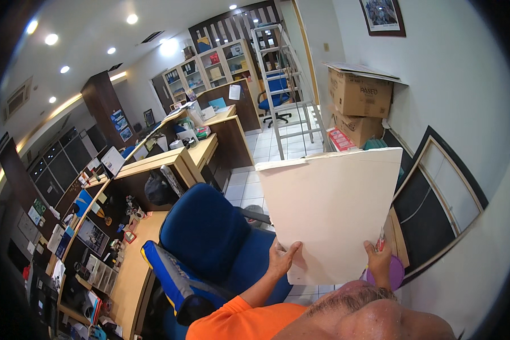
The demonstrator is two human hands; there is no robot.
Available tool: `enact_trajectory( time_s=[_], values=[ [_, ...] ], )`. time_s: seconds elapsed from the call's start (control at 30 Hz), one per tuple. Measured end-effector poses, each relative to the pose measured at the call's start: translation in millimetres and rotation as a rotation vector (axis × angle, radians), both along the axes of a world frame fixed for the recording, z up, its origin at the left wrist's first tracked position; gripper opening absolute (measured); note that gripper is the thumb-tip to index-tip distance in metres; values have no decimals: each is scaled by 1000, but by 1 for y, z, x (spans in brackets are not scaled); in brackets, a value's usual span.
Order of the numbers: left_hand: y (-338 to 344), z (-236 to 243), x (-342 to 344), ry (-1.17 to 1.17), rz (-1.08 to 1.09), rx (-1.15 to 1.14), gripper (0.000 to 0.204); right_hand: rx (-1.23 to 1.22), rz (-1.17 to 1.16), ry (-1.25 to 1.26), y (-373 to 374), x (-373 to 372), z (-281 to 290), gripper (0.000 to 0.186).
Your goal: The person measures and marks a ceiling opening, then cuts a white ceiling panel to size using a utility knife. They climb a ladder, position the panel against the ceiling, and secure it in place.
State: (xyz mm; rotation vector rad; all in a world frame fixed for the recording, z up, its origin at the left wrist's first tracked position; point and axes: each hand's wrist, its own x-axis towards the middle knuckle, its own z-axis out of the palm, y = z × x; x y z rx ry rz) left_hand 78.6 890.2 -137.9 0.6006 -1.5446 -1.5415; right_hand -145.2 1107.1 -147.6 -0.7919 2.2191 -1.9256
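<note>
A white, roughly rectangular plasterboard piece (334,209) is held up in front of me, its top and left edges ragged. My left hand (283,258) grips its lower left edge, thumb lying on the near face. At the lower right edge, my right hand (378,262) is closed on the board. A small red cutter (381,242) sticks up from that same hand, beside the board's edge. The far face of the board and most of the fingers behind it are hidden.
Left of me stands a blue office chair (204,235) bearing a blue and grey bag (181,283), by a desk (133,255). Ahead are an aluminium stepladder (283,85) and stacked cartons (360,93). A purple bucket (396,273) and a black-edged frame (476,195) stand at right.
</note>
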Motion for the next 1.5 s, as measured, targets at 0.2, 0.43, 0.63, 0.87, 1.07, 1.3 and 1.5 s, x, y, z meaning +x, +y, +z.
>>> enact_trajectory(
  time_s=[0.2, 0.43, 0.63, 0.87, 1.07, 1.3, 1.5],
  values=[
    [-70, -9, -71, -46, 7, -31, 48, -136, -20, -32, -74, -60, -7, 38],
    [-164, -13, -126, -168, 82, -76, 56, -103, 7, -39, -181, -126, -1, 37],
    [-242, -8, -167, -90, 147, 10, 52, -34, 15, 21, -264, -169, 10, 36],
    [-316, -11, -212, 101, 181, 78, 45, -87, 101, 160, -355, -218, 36, 36],
    [-397, -3, -254, 8, 365, 38, 43, -80, 295, 164, -447, -295, 39, 33],
    [-484, -11, -275, 51, 543, -41, 48, -84, 338, 285, -540, -351, 43, 43],
    [-535, 31, -261, 91, 824, -113, 46, 63, 325, 71, -576, -409, 21, 24]
  ],
)
